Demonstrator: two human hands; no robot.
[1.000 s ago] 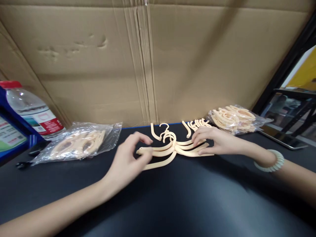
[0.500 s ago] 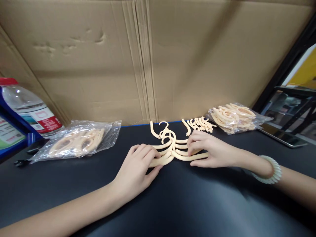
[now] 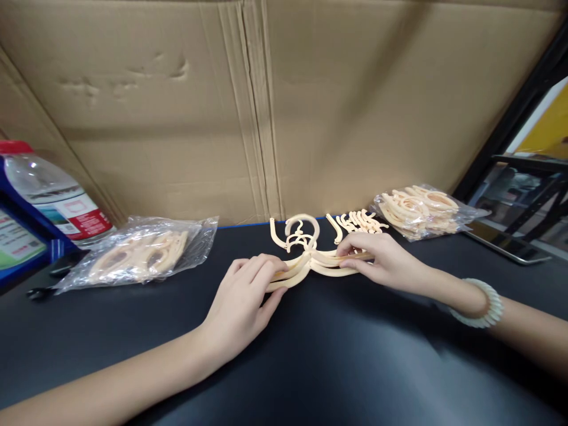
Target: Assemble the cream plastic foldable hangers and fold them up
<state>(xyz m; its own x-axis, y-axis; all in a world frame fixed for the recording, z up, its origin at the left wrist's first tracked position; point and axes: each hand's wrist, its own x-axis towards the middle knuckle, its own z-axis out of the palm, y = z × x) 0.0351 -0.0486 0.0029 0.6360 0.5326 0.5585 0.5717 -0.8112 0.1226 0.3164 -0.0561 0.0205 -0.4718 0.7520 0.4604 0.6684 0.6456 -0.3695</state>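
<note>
A stack of cream plastic clothes hangers (image 3: 296,273) lies in front of me with the hooks pointing away. My left hand (image 3: 246,296) is closed around the left arms, thumb below and fingers above. On the other side, my right hand (image 3: 384,258) pinches the right arms between thumb and fingers. The hooks overlap in one large curve (image 3: 306,219). Just behind the stack lies a smaller hanger piece with a thin hook (image 3: 299,228). The arm tips are hidden inside my hands.
Loose curved cream pieces (image 3: 361,222) lie at the back right, with single pieces (image 3: 277,234) nearer the middle. Clear bags of cream parts lie left (image 3: 142,254) and right (image 3: 417,210). A bottle (image 3: 62,195) stands far left; a flat dark device (image 3: 510,242) lies right. Cardboard (image 3: 177,118) walls the back.
The hangers, fanned apart before, are now gathered into a tight stack with the hooks lined up. My right hand has moved slightly up and closed on the arms; my left has barely moved.
</note>
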